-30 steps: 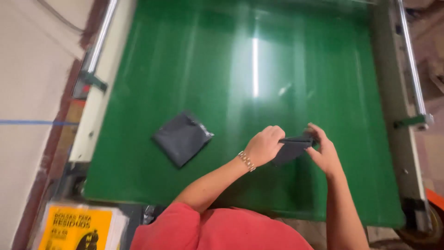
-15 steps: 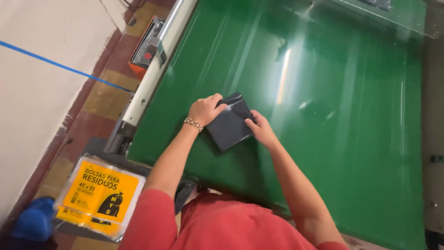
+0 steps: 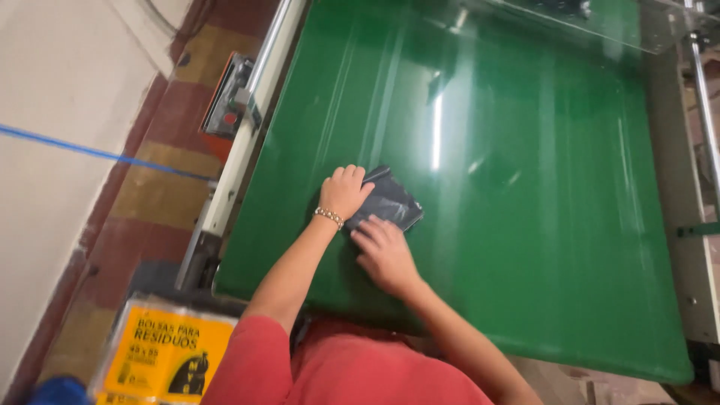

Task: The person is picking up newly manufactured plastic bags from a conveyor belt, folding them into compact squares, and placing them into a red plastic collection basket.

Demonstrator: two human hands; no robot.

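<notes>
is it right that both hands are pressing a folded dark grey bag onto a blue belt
Not quite: the belt is green, not blue, as the head view shows. The rest holds: the left hand and the right hand both rest on the folded dark grey bag, which lies flat on that belt.

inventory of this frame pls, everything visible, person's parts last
folded bag: 1, dark grey, on the belt near its left edge, under both hands
belt: 1, glossy green, fills the middle
side rail: 1, white, along the belt's left edge
control box: 1, grey with a red button, left of the rail
bag pack: 1, yellow and black, bottom left
clear guard: 1, top right
bracelet: 1, beaded, left wrist
left hand: on the bag
right hand: touching the bag's near edge
</notes>
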